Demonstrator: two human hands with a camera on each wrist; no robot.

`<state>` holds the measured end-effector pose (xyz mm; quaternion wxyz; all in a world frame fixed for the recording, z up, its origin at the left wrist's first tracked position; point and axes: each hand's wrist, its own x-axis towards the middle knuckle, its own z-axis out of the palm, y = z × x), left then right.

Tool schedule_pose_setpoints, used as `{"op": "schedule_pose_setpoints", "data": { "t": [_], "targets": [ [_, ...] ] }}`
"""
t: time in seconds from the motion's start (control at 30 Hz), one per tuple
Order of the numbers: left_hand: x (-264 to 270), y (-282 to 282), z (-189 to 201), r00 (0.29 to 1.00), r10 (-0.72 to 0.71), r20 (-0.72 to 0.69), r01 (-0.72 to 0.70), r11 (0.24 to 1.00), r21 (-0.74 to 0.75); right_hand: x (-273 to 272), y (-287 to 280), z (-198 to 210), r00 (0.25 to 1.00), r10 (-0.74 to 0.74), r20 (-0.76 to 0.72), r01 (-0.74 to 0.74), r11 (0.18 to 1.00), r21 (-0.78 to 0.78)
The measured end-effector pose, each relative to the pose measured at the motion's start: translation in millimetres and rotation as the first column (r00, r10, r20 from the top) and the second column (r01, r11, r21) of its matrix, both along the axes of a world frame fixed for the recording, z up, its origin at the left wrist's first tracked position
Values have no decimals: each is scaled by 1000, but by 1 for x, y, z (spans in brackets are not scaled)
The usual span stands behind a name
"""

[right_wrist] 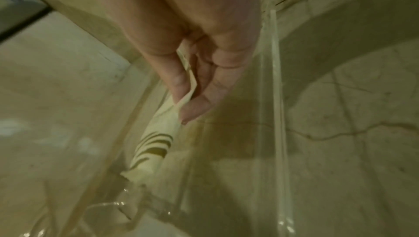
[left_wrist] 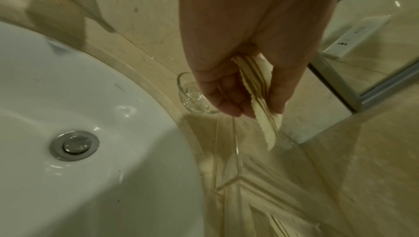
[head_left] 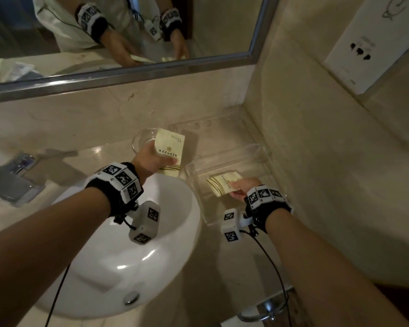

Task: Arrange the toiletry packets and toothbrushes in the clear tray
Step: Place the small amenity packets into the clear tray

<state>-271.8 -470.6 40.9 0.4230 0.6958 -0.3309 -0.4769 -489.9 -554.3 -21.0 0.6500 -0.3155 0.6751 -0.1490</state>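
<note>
A clear tray (head_left: 265, 161) stands on the beige counter in the corner, right of the basin. My left hand (head_left: 149, 159) pinches a pale yellow striped packet (head_left: 170, 152) in the air just left of the tray; the left wrist view shows this packet (left_wrist: 258, 94) edge-on between thumb and fingers. Inside the tray my right hand (head_left: 242, 188) pinches a second yellow packet (head_left: 223, 184) low over the tray floor. From the right wrist, that packet (right_wrist: 156, 144) hangs down from my fingertips (right_wrist: 192, 111) beside the tray wall (right_wrist: 275, 79). No toothbrush is in view.
A white round basin (head_left: 132, 256) fills the lower left, its drain (left_wrist: 73, 145) visible. A small clear glass dish (head_left: 143, 140) sits behind my left hand. A mirror (head_left: 118, 43) runs along the back wall. Grey and white items (head_left: 14, 178) lie at the far left.
</note>
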Motion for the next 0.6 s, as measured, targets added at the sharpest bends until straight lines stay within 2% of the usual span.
{"op": "schedule_pose_setpoints", "data": {
  "t": [0.4,0.5,0.6],
  "targets": [
    [22,11,-22,996,88,19,-89,991,101,36,0,-38,989,-106,104,110,993,-34],
    [27,16,-25,995,98,26,-100,989,108,39,-1,-38,994,-81,79,86,995,-59],
    [31,16,-28,994,111,18,-112,989,95,36,-1,-38,1000,3,21,-2,996,-93]
  ]
}}
